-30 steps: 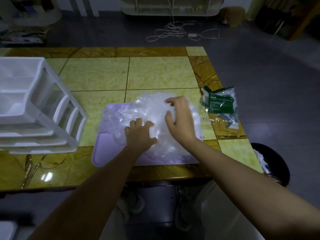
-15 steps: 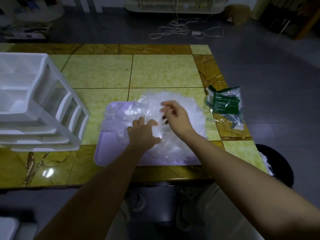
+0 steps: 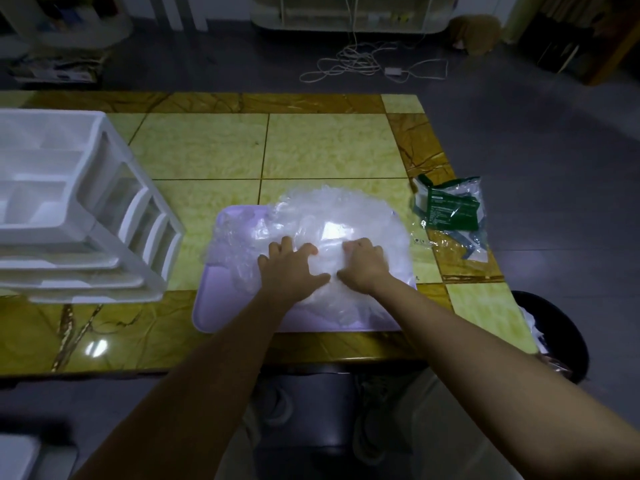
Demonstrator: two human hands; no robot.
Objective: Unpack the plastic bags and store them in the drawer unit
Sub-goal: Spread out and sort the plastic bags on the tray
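A person's 2 bare hands press down side by side on a heap of clear plastic bags (image 3: 332, 216) lying on a lilac tray (image 3: 221, 306) at the near edge of a yellow tiled table (image 3: 207, 147). The left hand (image 3: 291, 268) lies flat with fingers spread on the bags. The right hand (image 3: 363, 265) has its fingers curled into the plastic. A white drawer unit (image 3: 79, 209) stands at the left. A green packet (image 3: 450, 209) lies right of the tray.

A single head-worn camera looks forward and steeply down, from close above, over the bench (image 3: 332, 147) to the floor beyond.
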